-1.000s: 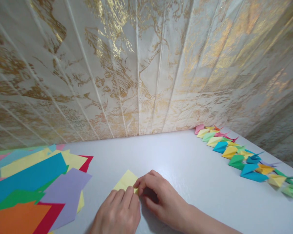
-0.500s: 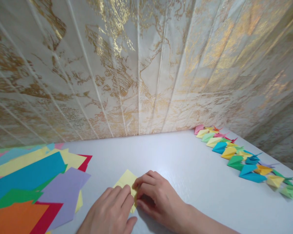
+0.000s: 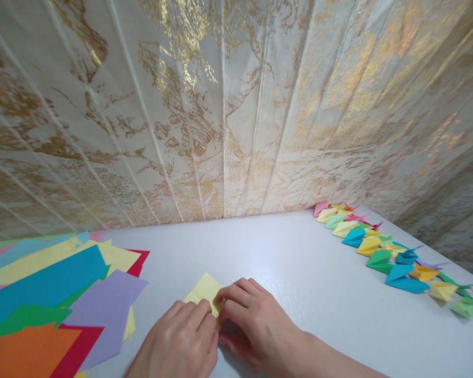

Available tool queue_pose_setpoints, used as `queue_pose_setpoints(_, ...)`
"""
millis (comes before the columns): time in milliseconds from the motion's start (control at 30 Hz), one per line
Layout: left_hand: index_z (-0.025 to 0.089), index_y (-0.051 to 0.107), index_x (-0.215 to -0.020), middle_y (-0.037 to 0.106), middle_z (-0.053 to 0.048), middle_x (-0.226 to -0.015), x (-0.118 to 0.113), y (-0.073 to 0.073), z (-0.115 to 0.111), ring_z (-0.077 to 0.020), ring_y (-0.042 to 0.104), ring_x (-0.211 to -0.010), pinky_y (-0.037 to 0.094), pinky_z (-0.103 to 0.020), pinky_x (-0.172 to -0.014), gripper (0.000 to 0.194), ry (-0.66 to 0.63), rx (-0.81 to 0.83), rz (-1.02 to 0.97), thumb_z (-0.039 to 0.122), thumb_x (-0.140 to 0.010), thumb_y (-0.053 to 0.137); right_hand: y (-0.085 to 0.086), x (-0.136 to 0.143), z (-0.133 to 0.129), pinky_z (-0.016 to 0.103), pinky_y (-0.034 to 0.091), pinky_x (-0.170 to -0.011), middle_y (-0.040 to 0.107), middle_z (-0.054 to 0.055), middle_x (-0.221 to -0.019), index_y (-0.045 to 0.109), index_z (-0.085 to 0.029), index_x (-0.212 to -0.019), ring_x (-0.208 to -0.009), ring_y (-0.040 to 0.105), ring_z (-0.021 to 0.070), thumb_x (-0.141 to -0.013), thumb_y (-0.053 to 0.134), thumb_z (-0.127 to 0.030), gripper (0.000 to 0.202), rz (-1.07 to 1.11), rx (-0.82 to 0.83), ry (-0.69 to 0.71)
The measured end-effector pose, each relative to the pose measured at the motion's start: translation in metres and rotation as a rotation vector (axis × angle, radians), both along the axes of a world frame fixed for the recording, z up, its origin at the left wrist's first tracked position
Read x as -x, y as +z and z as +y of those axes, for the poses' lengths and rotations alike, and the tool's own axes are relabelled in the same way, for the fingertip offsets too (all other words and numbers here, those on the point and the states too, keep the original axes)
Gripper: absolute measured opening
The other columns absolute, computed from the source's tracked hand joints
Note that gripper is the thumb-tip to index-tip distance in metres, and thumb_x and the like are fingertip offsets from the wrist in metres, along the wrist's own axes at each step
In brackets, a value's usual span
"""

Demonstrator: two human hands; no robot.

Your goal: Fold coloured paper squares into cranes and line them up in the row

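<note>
A pale yellow sheet of folding paper (image 3: 203, 290) lies on the white table near its front, its far corner pointing away from me. My left hand (image 3: 181, 333) covers the near left part of it, fingers curled and thumb drawn in against them. From the right, my right hand (image 3: 256, 320) grips the sheet's right edge with bent fingers, the thumb low beside the left hand. Both hands meet over the paper, so its near corner and any fold there are hidden.
Loose coloured paper sheets (image 3: 106, 307) spread over the table's left side, in blue, green, purple, orange, red and yellow. Folded paper figures (image 3: 405, 278) stand in a slanting row along the right edge. A gold-patterned curtain (image 3: 220, 131) hangs behind the white table (image 3: 299, 262).
My left thumb has drawn in toward the fingers, and the paper's near corner is now covered. The right hand has barely shifted.
</note>
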State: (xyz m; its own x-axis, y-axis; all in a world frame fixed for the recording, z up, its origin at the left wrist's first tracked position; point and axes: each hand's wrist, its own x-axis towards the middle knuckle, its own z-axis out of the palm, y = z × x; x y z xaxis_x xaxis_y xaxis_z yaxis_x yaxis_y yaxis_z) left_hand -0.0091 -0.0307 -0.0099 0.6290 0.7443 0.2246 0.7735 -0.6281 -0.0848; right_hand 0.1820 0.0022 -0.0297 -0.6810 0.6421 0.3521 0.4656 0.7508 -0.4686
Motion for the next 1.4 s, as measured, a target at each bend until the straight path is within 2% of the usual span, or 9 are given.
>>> queue_pose_setpoints(133,0.022,0.066,-0.087,0.069,-0.001,-0.086,0.002,0.003,0.002,-0.0211,0.066,-0.078,0.050,-0.033,-0.074,0.024,0.051,0.072,-0.072,0.006,-0.087,0.049,-0.003,0.005,0.001,0.032,0.046,-0.076,0.070,0.006,-0.101,0.062,-0.019,-0.089,-0.084,0.057,0.0196,-0.087,0.060,-0.012,0.007,-0.019,-0.059,-0.025)
queue_pose_setpoints(267,0.024,0.064,-0.083,0.068,0.001,-0.088,0.005,0.000,0.004,-0.0204,0.066,-0.081,0.051,-0.030,-0.071,0.018,0.108,0.195,-0.224,0.008,-0.081,0.056,0.001,0.003,0.002,0.030,0.048,-0.082,0.070,0.004,-0.100,0.064,-0.019,-0.084,-0.089,0.059,0.0184,-0.084,0.066,-0.011,0.008,0.097,0.071,-0.042)
queue_pose_setpoints(400,0.024,0.059,-0.076,0.064,0.002,-0.087,0.010,-0.007,0.008,-0.0151,0.066,-0.082,0.053,-0.023,-0.074,0.019,0.114,0.300,-0.455,0.012,-0.089,0.053,0.006,0.000,0.002,0.032,0.048,-0.088,0.070,0.003,-0.103,0.066,-0.020,-0.082,-0.096,0.059,0.0190,-0.083,0.068,-0.011,0.009,0.149,0.146,-0.048)
queue_pose_setpoints(500,0.024,0.055,-0.072,0.063,0.002,-0.086,0.011,-0.011,0.012,-0.0149,0.065,-0.081,0.053,-0.022,-0.073,0.020,0.138,0.360,-0.548,0.017,-0.091,0.054,0.007,0.001,0.002,0.032,0.047,-0.087,0.070,0.003,-0.104,0.065,-0.020,-0.083,-0.095,0.059,0.0190,-0.083,0.067,-0.010,0.010,0.128,0.146,-0.056)
queue_pose_setpoints(700,0.024,0.054,-0.078,0.061,0.001,-0.083,0.008,-0.014,0.015,-0.0172,0.062,-0.079,0.050,-0.028,-0.071,0.021,0.147,0.385,-0.538,0.018,-0.096,0.045,0.006,-0.001,0.005,0.030,0.047,-0.082,0.071,0.003,-0.102,0.062,-0.020,-0.090,-0.089,0.059,0.0179,-0.078,0.061,0.003,0.025,0.123,0.151,-0.019)
queue_pose_setpoints(833,0.023,0.051,-0.079,0.058,0.001,-0.083,0.007,-0.018,0.014,-0.0178,0.059,-0.078,0.048,-0.030,-0.070,0.021,0.148,0.352,-0.527,0.018,-0.097,0.042,0.006,-0.009,0.011,0.030,0.047,-0.085,0.071,0.003,-0.107,0.064,-0.020,-0.090,-0.093,0.060,0.0177,-0.086,0.058,-0.002,0.020,0.076,0.078,0.079)
queue_pose_setpoints(1000,0.023,0.048,-0.078,0.055,0.002,-0.082,0.007,-0.021,0.015,-0.0177,0.057,-0.076,0.047,-0.030,-0.068,0.021,0.136,0.353,-0.506,0.016,-0.096,0.041,0.012,-0.016,0.014,0.031,0.046,-0.080,0.071,0.002,-0.113,0.066,-0.022,-0.096,-0.092,0.060,0.0185,-0.087,0.060,-0.005,0.020,-0.059,-0.050,0.171)
queue_pose_setpoints(1167,0.023,0.047,-0.078,0.053,0.001,-0.083,0.006,-0.024,0.015,-0.0188,0.056,-0.077,0.044,-0.033,-0.070,0.022,0.159,0.337,-0.487,0.017,-0.098,0.038,0.015,-0.017,0.014,0.032,0.045,-0.078,0.071,0.003,-0.114,0.067,-0.021,-0.097,-0.088,0.060,0.0188,-0.086,0.060,-0.006,0.020,-0.118,-0.110,0.189)
queue_pose_setpoints(1400,0.023,0.048,-0.080,0.054,0.000,-0.084,0.012,-0.033,0.020,-0.0195,0.056,-0.078,0.046,-0.032,-0.069,0.019,0.119,0.371,-0.478,0.020,-0.097,0.041,0.009,-0.016,0.014,0.031,0.042,-0.076,0.070,0.003,-0.113,0.068,-0.021,-0.105,-0.087,0.058,0.0179,-0.088,0.059,-0.008,0.022,-0.111,-0.138,0.200)
